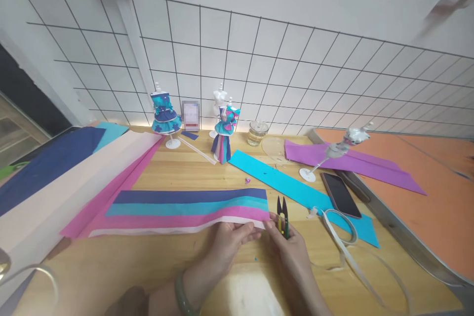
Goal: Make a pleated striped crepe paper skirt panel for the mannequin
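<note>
A stack of long crepe paper strips (pixel 177 210), in navy, turquoise, pink and white, lies across the middle of the table with its edges stepped. My left hand (pixel 237 237) pinches the lower edge near the right end, thumb on top. At the right corner, my right hand (pixel 291 247) has its thumb and finger closed on the paper. Thread snips (pixel 282 210) point upward beside that hand, blades apart. Their handles run behind its fingers, and I cannot tell whether they are gripped or lie on the table.
A turquoise strip (pixel 274 177), a phone (pixel 340 195) and white ribbon (pixel 342 242) lie at right. Dressed mini mannequins (pixel 166 113) (pixel 225 128) and a glass (pixel 258 133) stand behind. A bare mannequin (pixel 338 148) leans by purple paper (pixel 374 160). Larger sheets (pixel 74 168) cover the left.
</note>
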The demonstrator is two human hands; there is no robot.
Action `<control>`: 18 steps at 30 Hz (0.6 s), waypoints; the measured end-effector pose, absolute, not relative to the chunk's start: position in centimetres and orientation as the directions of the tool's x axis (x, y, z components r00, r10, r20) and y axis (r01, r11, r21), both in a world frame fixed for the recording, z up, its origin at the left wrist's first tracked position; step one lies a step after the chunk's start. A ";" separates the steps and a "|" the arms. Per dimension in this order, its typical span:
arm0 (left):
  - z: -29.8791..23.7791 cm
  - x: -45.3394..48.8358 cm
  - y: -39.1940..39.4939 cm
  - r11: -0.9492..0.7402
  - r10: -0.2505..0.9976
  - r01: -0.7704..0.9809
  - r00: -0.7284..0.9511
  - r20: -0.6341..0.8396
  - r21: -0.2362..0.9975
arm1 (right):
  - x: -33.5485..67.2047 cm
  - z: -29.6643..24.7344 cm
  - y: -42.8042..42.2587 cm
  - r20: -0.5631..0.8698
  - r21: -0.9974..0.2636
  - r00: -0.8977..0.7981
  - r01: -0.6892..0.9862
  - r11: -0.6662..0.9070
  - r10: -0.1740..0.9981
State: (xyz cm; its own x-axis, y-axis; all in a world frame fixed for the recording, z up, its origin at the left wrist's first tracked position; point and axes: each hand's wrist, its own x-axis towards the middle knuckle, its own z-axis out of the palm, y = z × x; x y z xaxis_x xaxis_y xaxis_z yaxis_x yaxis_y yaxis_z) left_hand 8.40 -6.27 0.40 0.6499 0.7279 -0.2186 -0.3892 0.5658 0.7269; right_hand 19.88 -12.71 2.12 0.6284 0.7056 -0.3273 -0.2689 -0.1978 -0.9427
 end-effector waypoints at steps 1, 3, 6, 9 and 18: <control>0.4 8.4 -6.4 0.570 0.719 -0.375 0.658 -0.223 0.732 | 20.0 2.2 -12.7 -0.333 -0.941 0.635 -0.266 -0.208 0.697; 0.4 8.3 -6.6 0.595 0.691 -0.340 0.679 -0.247 0.728 | 20.3 2.3 -13.0 -0.337 -0.941 0.645 -0.246 -0.230 0.686; 0.1 8.2 -6.7 0.644 0.645 -0.298 0.706 -0.291 0.705 | 21.1 2.4 -13.5 -0.300 -0.953 0.644 -0.173 -0.248 0.704; -0.2 8.2 -6.6 0.660 0.618 -0.271 0.727 -0.301 0.701 | 22.0 2.9 -13.8 -0.247 -0.964 0.676 -0.102 -0.243 0.694; -0.1 8.0 -5.5 0.736 0.639 -0.465 0.717 -0.278 0.493 | 26.3 5.0 -15.8 -0.120 -0.935 0.825 0.092 -0.341 0.553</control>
